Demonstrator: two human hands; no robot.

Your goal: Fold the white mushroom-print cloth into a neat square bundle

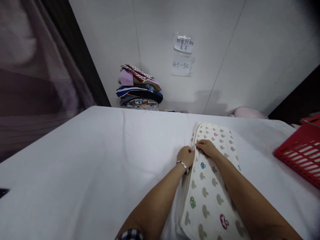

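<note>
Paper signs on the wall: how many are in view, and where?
2: the upper sign, with handwritten characters, and the lower sign just beneath it, reading 45-50. Any behind the fabric stack would be hidden.

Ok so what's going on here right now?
A person's left hand and right hand hold the left edge of a folded, mushroom-print cloth, which lies on a white-covered table. Beyond the table's far edge, a stack of folded fabrics stands by the wall. A red basket is at the right.
</note>
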